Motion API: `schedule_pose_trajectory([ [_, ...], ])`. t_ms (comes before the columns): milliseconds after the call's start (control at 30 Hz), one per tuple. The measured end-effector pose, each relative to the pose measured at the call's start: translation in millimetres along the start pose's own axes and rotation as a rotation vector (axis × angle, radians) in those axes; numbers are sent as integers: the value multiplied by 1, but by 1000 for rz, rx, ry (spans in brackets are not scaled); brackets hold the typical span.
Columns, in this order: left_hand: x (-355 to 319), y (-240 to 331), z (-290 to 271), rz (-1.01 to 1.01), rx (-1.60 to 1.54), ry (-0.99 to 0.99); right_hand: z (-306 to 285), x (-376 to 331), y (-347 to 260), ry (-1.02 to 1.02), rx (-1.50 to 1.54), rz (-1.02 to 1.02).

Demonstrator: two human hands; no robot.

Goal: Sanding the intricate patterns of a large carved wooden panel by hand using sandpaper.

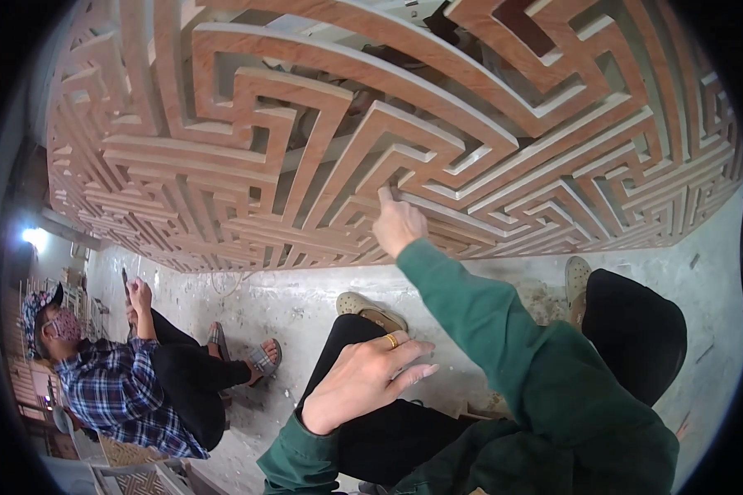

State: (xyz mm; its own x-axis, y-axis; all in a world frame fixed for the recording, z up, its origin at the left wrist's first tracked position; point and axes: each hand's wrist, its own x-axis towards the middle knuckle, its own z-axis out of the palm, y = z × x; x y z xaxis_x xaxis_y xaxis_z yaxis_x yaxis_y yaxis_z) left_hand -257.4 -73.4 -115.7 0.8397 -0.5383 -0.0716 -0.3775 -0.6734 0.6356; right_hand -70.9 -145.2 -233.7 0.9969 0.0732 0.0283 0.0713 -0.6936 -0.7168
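A large wooden fretwork panel (437, 124) with a maze-like cut-out pattern fills the upper half of the head view. Its faces are reddish brown and the cut edges paler. My right hand (400, 221) reaches forward to the panel's lower middle. The fingers are bent and drawn together, the tips against a bar beside a narrow slot. Something small and dark shows at the tips, too little to name. Over my bent left knee hovers my left hand (363, 371), a gold ring on one finger. Its thumb and fingers are apart, holding nothing.
A person in a plaid shirt (124, 400) and patterned cap sits low at the left, a dark thin tool (126, 285) in one hand. Concrete floor (281, 289) lies below the panel. My beige clogs (370, 309) stand near its lower edge. A small frame (136, 478) is at the lower left.
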Motion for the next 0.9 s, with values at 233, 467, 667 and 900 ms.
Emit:
schedule_pose_trajectory([
  [233,-6,-4,-4,51,8,-4,-4,2,28,4,-88,-23],
  [467,-15,-5,-8,43,25,-19,-14,-4,14,29,-142,-116],
  [667,-20,-7,-2,31,18,-19,-12,10,6,-42,-130,-56],
  [900,-26,-10,-7,9,61,-12,-14,2,12,-15,-234,-87],
])
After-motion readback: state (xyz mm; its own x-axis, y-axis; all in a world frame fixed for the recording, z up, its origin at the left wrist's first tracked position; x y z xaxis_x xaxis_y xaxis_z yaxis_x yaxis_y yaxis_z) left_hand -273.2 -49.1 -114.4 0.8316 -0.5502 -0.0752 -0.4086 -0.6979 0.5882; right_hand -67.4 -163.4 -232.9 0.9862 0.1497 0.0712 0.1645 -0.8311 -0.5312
